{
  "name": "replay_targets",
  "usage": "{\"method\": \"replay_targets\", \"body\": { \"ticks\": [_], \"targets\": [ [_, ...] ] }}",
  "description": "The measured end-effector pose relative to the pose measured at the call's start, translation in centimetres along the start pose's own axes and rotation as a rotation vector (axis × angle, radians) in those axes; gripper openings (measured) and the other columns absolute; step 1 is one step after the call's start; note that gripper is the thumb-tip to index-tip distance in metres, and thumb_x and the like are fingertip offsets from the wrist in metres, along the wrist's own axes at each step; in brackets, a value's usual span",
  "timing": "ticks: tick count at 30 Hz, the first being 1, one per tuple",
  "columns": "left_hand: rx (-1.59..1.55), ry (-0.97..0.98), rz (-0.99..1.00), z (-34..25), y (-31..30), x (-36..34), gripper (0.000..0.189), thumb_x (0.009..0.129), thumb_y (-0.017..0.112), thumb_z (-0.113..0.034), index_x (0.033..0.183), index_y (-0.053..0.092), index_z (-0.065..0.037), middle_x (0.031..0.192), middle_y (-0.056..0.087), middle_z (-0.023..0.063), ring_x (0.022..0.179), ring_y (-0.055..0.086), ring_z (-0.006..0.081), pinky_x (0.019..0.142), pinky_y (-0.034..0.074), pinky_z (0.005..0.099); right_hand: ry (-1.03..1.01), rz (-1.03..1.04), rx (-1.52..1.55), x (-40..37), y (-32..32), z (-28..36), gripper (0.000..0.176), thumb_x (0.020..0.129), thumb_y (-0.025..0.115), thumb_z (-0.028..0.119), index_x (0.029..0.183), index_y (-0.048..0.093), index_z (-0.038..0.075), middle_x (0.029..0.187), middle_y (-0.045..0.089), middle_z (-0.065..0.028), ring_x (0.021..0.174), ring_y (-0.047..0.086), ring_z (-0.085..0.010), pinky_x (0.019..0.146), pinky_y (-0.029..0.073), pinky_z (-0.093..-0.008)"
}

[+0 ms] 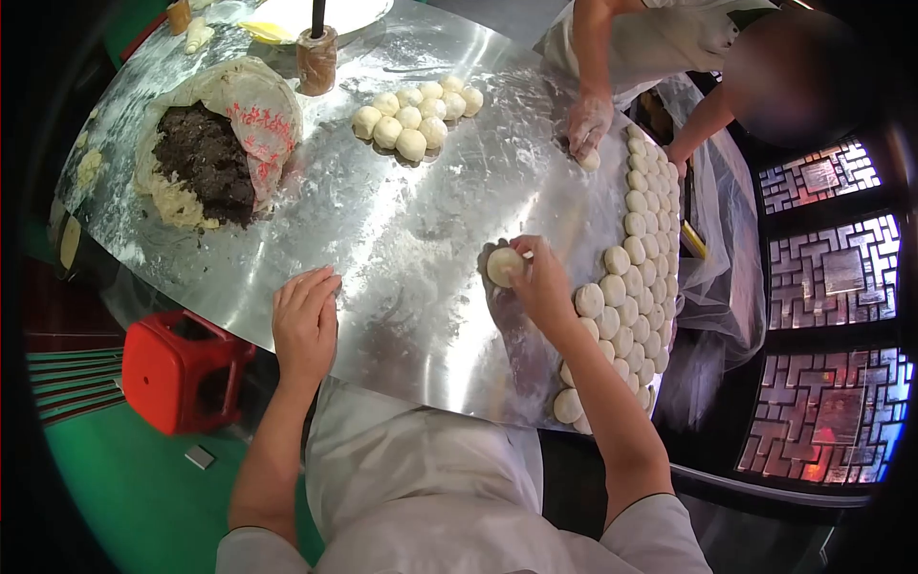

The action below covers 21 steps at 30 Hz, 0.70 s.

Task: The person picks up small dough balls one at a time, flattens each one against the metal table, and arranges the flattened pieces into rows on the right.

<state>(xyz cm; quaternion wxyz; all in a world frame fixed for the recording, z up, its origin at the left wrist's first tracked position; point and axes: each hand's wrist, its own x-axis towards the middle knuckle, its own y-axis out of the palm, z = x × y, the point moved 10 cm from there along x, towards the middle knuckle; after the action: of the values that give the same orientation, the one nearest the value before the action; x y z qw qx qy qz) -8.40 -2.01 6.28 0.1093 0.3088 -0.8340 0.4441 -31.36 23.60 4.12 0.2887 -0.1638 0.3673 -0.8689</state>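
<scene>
My right hand (pixel 541 284) grips a flattened dough bun (pixel 503 268) by its right side, low over the steel table. My left hand (pixel 306 320) rests at the table's near edge, fingers stretched out and holding nothing. Right of my right hand, rows of flat round buns (pixel 622 312) cover the table's right side. Farther back sits a cluster of dough balls (pixel 409 118). At the far right another person's floury hand (pixel 590 124) has its fingertips on a small bun (pixel 589 161).
On the left lies a plastic bag (pixel 271 115) holding dark filling (pixel 203 158). A wooden cylinder (pixel 316 62) with a dark rod and a white basin (pixel 359 11) stand at the back. A red stool (pixel 158 373) is below the table's left edge. Flour marks the steel table (pixel 402 225).
</scene>
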Motion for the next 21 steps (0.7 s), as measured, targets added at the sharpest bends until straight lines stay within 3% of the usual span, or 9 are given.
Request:
{"method": "replay_targets", "body": {
  "ticks": [2, 6, 7, 8, 10, 14, 16, 19, 21],
  "targets": [
    [-0.005, 0.000, -0.003, 0.0, 0.0, 0.0, 0.023, 0.091, 0.063, 0.000, 0.111, 0.072, -0.003, 0.120, 0.072, 0.0110, 0.115, 0.064, 0.0314, 0.099, 0.046, 0.0435, -0.244, -0.015, -0.072, -3.1, -0.1, 5.4, 0.037, 0.083, 0.075, 0.001, 0.106, 0.047, 0.008, 0.110, 0.064, -0.0123, 0.103, 0.060, -0.0361, 0.085, 0.050, -0.0436],
    [0.011, 0.010, 0.001, -0.1, 0.1, -0.1, 0.022, 0.091, 0.062, 0.000, 0.111, 0.072, -0.003, 0.120, 0.072, 0.0103, 0.115, 0.064, 0.0313, 0.099, 0.046, 0.0431, -0.280, 0.025, -0.137, -4.0, 1.2, 7.3, 0.030, 0.086, 0.076, 0.011, 0.104, 0.052, 0.008, 0.109, 0.063, -0.0109, 0.099, 0.059, -0.0357, 0.083, 0.049, -0.0437],
    [0.012, 0.014, 0.006, -0.1, 0.2, -0.1, 0.022, 0.091, 0.062, 0.000, 0.111, 0.072, -0.003, 0.120, 0.072, 0.0103, 0.115, 0.064, 0.0313, 0.099, 0.046, 0.0431, -0.058, 0.095, -0.098, -3.1, 1.7, 5.7, 0.031, 0.092, 0.072, 0.020, 0.114, 0.058, 0.005, 0.121, 0.063, -0.0145, 0.113, 0.058, -0.0372, 0.096, 0.047, -0.0464],
    [0.015, 0.015, 0.005, -0.2, 0.2, -0.1, 0.022, 0.091, 0.062, 0.000, 0.111, 0.072, -0.003, 0.120, 0.072, 0.0102, 0.115, 0.064, 0.0314, 0.099, 0.046, 0.0430, -0.057, 0.093, -0.095, -2.3, 2.3, 5.9, 0.031, 0.092, 0.072, 0.020, 0.114, 0.058, 0.005, 0.121, 0.063, -0.0145, 0.113, 0.058, -0.0372, 0.096, 0.047, -0.0464],
    [0.021, 0.018, 0.001, -0.1, 0.2, -0.1, 0.022, 0.091, 0.062, 0.000, 0.111, 0.073, -0.003, 0.120, 0.072, 0.0101, 0.115, 0.064, 0.0314, 0.099, 0.046, 0.0430, -0.292, -0.176, -0.390, -0.9, 2.2, 9.4, 0.048, 0.096, 0.067, 0.031, 0.131, 0.056, 0.000, 0.137, 0.059, -0.0196, 0.129, 0.052, -0.0385, 0.109, 0.040, -0.0497],
    [0.018, 0.011, 0.006, -0.1, 0.3, -0.1, 0.023, 0.091, 0.062, 0.000, 0.111, 0.073, -0.003, 0.120, 0.072, 0.0101, 0.115, 0.064, 0.0316, 0.100, 0.046, 0.0432, -0.320, -0.206, -0.592, 0.2, 6.0, 5.4, 0.066, 0.097, 0.063, 0.042, 0.144, 0.050, -0.002, 0.147, 0.054, -0.0226, 0.139, 0.045, -0.0406, 0.116, 0.033, -0.0537],
    [0.016, 0.003, 0.005, 0.2, -0.1, 0.0, 0.023, 0.091, 0.062, 0.000, 0.111, 0.073, -0.003, 0.120, 0.072, 0.0101, 0.115, 0.064, 0.0317, 0.100, 0.046, 0.0433, -0.252, -0.089, -0.312, 0.2, 4.9, 3.6, 0.060, 0.092, 0.071, 0.036, 0.137, 0.054, -0.001, 0.140, 0.058, -0.0211, 0.135, 0.048, -0.0402, 0.113, 0.035, -0.0555],
    [-0.012, 0.010, 0.010, 0.0, 0.4, -0.3, 0.023, 0.091, 0.062, 0.000, 0.111, 0.073, -0.003, 0.121, 0.072, 0.0105, 0.116, 0.064, 0.0318, 0.101, 0.046, 0.0431, -0.227, 0.038, -0.359, -3.9, 2.3, 4.5, 0.048, 0.090, 0.075, 0.022, 0.126, 0.056, -0.001, 0.129, 0.062, -0.0207, 0.126, 0.054, -0.0401, 0.105, 0.043, -0.0526],
    [0.036, 0.008, 0.013, 0.3, 0.4, -0.3, 0.023, 0.092, 0.061, 0.000, 0.111, 0.073, -0.003, 0.121, 0.072, 0.0110, 0.116, 0.064, 0.0318, 0.102, 0.045, 0.0430, -0.077, 0.083, -0.068, -6.2, 1.5, 2.8, 0.039, 0.087, 0.076, 0.011, 0.119, 0.056, 0.002, 0.114, 0.062, -0.0191, 0.105, 0.061, -0.0403, 0.086, 0.052, -0.0474]
  ]
}}
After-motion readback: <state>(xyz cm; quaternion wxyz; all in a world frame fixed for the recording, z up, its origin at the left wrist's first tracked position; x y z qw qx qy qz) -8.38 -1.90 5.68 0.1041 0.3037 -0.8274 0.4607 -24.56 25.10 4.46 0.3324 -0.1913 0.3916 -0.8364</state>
